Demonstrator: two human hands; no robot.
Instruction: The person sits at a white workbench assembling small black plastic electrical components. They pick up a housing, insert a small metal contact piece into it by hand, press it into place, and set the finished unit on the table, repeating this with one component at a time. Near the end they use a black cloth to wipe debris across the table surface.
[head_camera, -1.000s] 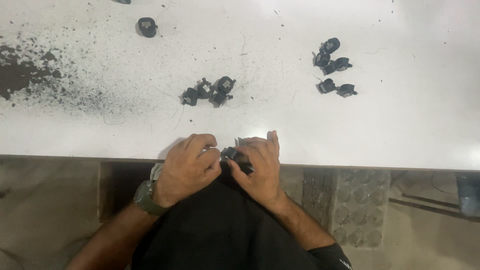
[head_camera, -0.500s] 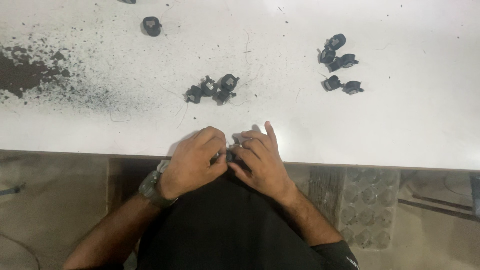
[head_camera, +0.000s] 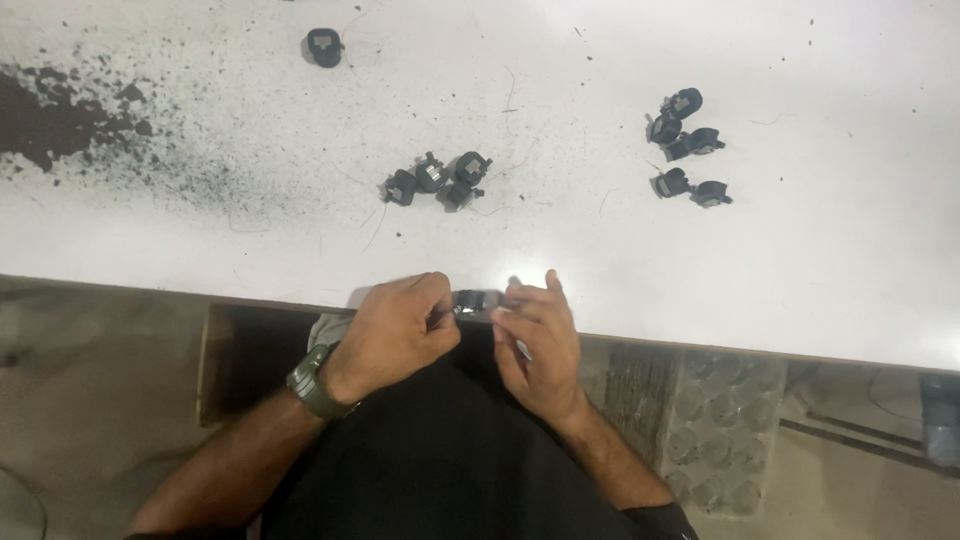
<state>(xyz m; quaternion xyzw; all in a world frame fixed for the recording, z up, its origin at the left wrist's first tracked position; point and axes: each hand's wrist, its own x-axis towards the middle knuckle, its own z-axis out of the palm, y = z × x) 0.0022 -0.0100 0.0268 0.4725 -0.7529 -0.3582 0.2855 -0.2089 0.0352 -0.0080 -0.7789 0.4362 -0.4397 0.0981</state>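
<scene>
Small dark part (head_camera: 476, 300) at the near edge of the white table (head_camera: 800, 260), mostly hidden by fingers, its shape unclear; left hand (head_camera: 395, 335) and right hand (head_camera: 535, 340) both pinched on it; tabletop smooth, dusted with black powder (head_camera: 60, 115); clusters of small black rounded pieces (head_camera: 435, 180) lie well beyond.

1. The left hand (head_camera: 398, 335) is curled into a loose fist, knuckles up, its thumb and fingertips pinched toward the right hand.
2. A green watch (head_camera: 316, 382) sits on the left wrist; the bare forearm runs down and left.
3. The right hand (head_camera: 535, 340) faces it with 2 fingers stretched forward and the others bent inward, the fingertips of both hands nearly meeting.
</scene>
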